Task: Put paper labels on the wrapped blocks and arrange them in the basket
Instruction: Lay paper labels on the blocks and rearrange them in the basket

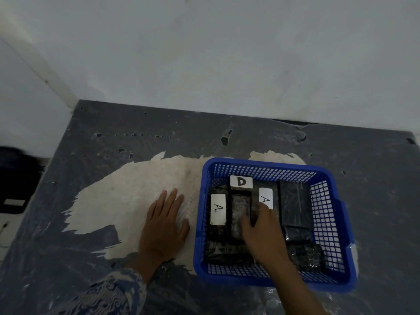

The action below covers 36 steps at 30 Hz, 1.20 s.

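A blue plastic basket (336,226) stands on the table at the right and holds several black wrapped blocks. One block at its left (217,233) carries a white paper label marked A (218,209). A label marked D (241,182) lies at the back. A third label marked A (265,196) sits on a middle block (255,201), and my right hand (264,233) reaches into the basket with its fingers closed around that block's near end. An unlabelled block (294,204) lies at the right. My left hand (164,220) rests flat on the table beside the basket, fingers spread.
The table (113,133) is dark grey with a large worn pale patch (127,192) under my left hand. A white wall rises right behind it. A dark object (13,178) sits off the table's left edge.
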### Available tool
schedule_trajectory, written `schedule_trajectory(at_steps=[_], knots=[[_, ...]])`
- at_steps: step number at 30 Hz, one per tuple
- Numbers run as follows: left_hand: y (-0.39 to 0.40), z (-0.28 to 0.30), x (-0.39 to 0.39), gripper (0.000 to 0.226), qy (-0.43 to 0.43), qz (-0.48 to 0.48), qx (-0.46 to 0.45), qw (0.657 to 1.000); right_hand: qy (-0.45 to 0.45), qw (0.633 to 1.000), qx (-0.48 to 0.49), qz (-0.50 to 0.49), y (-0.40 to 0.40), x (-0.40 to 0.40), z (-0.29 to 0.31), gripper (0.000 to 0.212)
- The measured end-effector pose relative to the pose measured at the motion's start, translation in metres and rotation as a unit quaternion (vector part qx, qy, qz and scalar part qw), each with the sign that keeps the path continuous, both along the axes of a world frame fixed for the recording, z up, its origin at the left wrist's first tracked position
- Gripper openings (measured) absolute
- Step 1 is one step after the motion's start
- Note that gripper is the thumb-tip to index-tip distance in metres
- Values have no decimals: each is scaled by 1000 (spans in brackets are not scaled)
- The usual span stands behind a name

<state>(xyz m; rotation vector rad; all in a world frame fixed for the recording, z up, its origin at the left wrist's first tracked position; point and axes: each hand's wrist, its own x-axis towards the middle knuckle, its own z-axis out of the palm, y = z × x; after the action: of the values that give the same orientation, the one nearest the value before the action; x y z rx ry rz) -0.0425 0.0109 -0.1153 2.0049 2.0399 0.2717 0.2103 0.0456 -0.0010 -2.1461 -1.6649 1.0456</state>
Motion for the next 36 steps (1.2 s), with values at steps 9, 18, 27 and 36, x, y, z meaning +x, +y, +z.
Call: schedule_trajectory(at_steps=[9, 18, 27, 36], knots=[[0, -3, -1, 69, 4, 0, -4, 1000, 10, 994, -83, -75, -7, -22, -3, 60], [1, -1, -1, 68, 9, 0, -9, 1000, 44, 985, -74, -152, 2, -28, -1, 34], [0, 3, 1, 68, 5, 1, -7, 1000, 153, 969, -1, -195, -7, -30, 5, 32], [0, 10, 2, 70, -20, 2, -7, 1000, 525, 762, -163, -343, -5, 14, 25, 32]])
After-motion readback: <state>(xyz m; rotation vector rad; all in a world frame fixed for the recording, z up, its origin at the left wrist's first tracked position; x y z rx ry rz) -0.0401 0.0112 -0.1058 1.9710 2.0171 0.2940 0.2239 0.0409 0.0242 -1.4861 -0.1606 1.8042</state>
